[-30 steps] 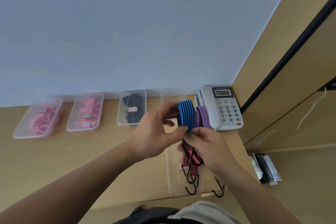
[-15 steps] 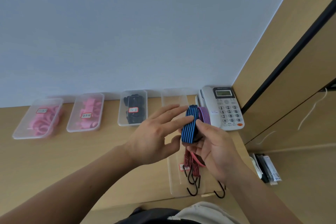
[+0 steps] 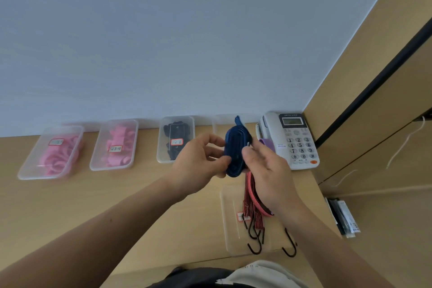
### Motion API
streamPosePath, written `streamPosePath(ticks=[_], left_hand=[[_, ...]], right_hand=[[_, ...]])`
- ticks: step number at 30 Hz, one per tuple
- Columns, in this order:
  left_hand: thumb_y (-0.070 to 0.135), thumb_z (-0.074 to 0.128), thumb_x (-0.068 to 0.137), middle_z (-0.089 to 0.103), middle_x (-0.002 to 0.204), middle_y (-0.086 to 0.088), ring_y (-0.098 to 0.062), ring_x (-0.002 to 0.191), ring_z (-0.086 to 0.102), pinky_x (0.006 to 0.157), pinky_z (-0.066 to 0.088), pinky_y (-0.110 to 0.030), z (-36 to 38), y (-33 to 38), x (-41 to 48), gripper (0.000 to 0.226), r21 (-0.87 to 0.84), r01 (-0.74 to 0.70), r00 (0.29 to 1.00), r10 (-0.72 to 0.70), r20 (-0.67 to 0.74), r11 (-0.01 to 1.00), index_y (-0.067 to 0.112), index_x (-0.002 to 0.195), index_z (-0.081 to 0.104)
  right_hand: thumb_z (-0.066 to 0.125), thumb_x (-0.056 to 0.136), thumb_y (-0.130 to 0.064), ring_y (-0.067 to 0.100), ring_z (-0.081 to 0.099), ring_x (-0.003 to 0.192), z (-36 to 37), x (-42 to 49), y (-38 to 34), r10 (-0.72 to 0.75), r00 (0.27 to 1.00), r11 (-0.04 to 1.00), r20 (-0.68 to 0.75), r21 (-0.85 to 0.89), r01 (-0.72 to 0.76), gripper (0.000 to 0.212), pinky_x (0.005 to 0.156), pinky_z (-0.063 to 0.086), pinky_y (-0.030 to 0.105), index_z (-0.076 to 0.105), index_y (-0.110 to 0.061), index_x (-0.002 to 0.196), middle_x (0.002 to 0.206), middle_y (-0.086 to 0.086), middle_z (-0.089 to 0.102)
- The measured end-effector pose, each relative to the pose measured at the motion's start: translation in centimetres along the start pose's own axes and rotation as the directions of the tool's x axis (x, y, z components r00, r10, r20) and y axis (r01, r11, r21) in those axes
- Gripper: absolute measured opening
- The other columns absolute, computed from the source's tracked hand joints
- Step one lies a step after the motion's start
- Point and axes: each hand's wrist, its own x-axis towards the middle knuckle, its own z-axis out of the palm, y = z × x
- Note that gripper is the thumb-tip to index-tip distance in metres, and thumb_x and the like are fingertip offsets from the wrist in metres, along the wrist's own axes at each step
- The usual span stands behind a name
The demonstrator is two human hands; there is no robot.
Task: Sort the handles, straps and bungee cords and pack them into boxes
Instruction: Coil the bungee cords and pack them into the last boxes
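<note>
Blue strap coil (image 3: 235, 152): long axis upright, pinched between left hand (image 3: 201, 163) and right hand (image 3: 264, 170), raised directly before the empty box (image 3: 222, 124), left of the telephone (image 3: 292, 140).

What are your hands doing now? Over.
Left hand and right hand both gripping the blue cord bundle above the desk. Red cords hang from the right hand. Nothing in the way.
</note>
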Motion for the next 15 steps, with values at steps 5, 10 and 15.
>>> streamPosePath(ticks=[5,10,15], left_hand=[[0.009,0.065,0.091,0.077,0.086,-0.001,-0.026,0.075,0.073,0.073,0.060,-0.040,-1.1,-0.9,0.2,0.017,-0.026,-0.006,1.000,0.006,0.005,1.000,0.010,0.104,0.055],[0.006,0.064,0.091,0.076,0.087,-0.011,-0.034,0.076,0.072,0.074,0.060,-0.039,-2.3,-1.7,0.7,0.019,-0.126,0.069,0.996,-0.062,0.058,0.990,0.002,0.107,0.054],[0.004,0.060,0.092,0.075,0.081,-0.014,-0.036,0.074,0.071,0.075,0.060,-0.044,-2.4,-3.4,2.1,0.007,-0.179,0.160,0.986,-0.150,0.067,0.971,0.003,0.098,0.058]], right_hand=[[0.059,0.095,-0.017,-0.002,0.067,0.064,1.4,0.3,0.2,-0.001,0.992,0.995,-0.124,-0.098,-0.011,0.023,0.064,0.051,0.013,0.069,-0.024,0.115,0.078,-0.008,0.072],[0.072,0.086,-0.020,0.003,0.068,0.061,2.5,1.1,0.7,0.057,0.981,0.996,-0.185,-0.054,-0.069,0.026,0.061,0.053,0.015,0.072,-0.012,0.111,0.077,-0.005,0.074],[0.077,0.081,-0.026,0.005,0.071,0.073,3.7,1.7,2.6,0.083,0.969,0.986,-0.231,-0.124,-0.114,0.021,0.073,0.060,0.036,0.072,-0.018,0.100,0.082,-0.010,0.074]])
